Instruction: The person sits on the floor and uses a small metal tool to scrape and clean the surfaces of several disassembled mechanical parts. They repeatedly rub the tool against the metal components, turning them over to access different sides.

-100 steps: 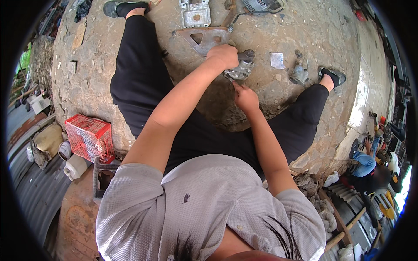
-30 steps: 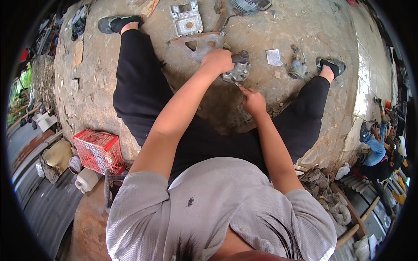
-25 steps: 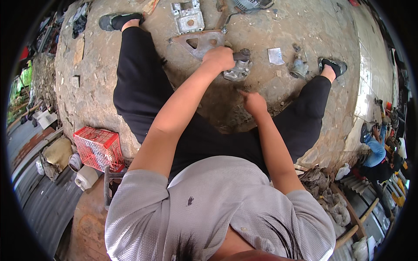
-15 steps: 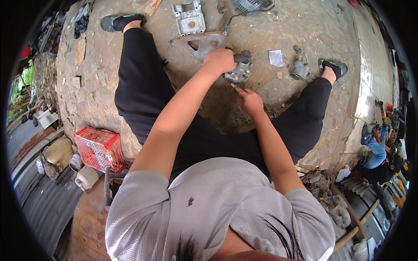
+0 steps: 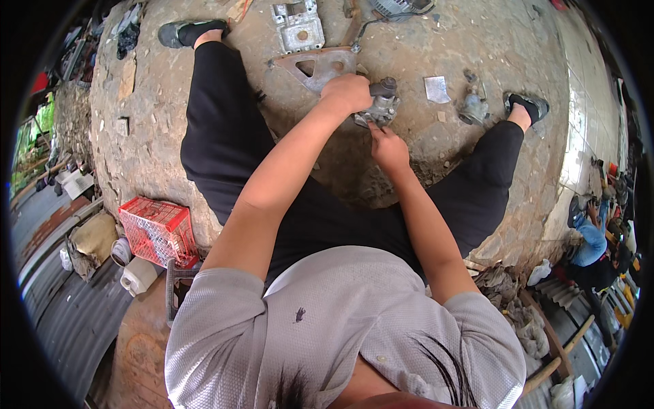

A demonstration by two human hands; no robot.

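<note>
My left hand [image 5: 347, 93] is closed at the left side of a grey cast-metal machine part [image 5: 379, 112], which has a dark stub with a round cap on top. The fingers' underside is hidden. My right hand [image 5: 390, 150] is closed, its index finger stretched toward the part's lower edge. A small thin tool [image 5: 370, 123] shows at that fingertip, against the part; its kind cannot be made out. Just beyond my left hand lies a flat, rusty triangular metal bracket [image 5: 315, 68] with cut-outs.
Beyond the bracket lie a silvery casting [image 5: 301, 33] and a finned grey motor-like part [image 5: 398, 8]. To the right are a metal plate [image 5: 437, 89] and a smaller metal part [image 5: 473, 108]. A red crate [image 5: 158, 228] stands left; another person [image 5: 589, 242] is far right.
My right hand has moved slightly up and left, bringing the thin tool's tip against the machine part's lower edge. My left hand keeps its hold.
</note>
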